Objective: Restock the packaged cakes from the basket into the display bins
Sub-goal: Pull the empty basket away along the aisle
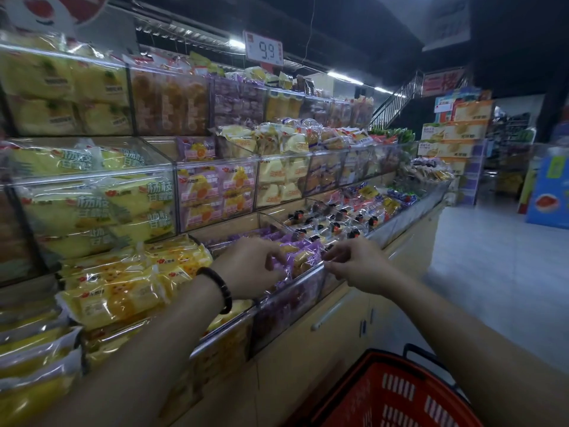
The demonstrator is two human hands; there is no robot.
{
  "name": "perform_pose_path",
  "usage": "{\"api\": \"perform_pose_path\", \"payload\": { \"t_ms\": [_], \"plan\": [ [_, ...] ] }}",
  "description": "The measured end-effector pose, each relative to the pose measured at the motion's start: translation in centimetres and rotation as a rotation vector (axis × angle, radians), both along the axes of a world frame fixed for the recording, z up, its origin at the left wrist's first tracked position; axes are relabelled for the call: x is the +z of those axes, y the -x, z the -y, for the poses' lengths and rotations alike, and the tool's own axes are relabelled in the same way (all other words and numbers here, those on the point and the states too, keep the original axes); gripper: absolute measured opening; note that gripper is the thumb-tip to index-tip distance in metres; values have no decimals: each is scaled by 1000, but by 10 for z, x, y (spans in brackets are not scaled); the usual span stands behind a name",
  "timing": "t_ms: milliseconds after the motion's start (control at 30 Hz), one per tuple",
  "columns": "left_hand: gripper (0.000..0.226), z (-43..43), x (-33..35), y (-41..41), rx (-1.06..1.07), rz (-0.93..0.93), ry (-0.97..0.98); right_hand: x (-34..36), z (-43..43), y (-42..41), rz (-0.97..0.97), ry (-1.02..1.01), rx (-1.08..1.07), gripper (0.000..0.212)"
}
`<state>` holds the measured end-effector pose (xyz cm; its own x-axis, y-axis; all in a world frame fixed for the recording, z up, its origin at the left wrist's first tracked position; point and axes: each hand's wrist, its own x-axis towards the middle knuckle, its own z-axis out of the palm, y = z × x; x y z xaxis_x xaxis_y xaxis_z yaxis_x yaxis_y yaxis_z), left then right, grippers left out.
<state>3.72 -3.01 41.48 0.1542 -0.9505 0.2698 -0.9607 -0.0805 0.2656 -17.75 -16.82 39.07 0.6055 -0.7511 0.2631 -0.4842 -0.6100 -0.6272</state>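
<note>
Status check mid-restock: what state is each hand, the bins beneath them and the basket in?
Left hand: fingers curled on a purple cake packet.
Right hand: fingertips pinched by that packet's right end; hold unclear.
Purple cake bin: filled to about its front rim.
Yellow cake bin: heaped above its rim.
Red basket: lower right, contents not in view.
</note>
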Motion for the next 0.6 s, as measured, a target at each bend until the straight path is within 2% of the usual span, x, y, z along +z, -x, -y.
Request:
{"api": "perform_pose_path", "payload": {
  "t_ms": [200,300,433,600],
  "plan": [
    [39,-32,-13,42,-67,-264,-45,-14,-46,32,133,-166,-20,22],
    [39,-50,-33,58,-88,-340,-65,-29,-70,49,186,-246,-56,25],
    [37,-66,-77,71,-112,-491,-150,-64,-93,71,249,-398,-159,27],
    [38,-58,-156,84,-154,-518,-349,-141,-110,104,272,-533,-329,27]
  ]
}}
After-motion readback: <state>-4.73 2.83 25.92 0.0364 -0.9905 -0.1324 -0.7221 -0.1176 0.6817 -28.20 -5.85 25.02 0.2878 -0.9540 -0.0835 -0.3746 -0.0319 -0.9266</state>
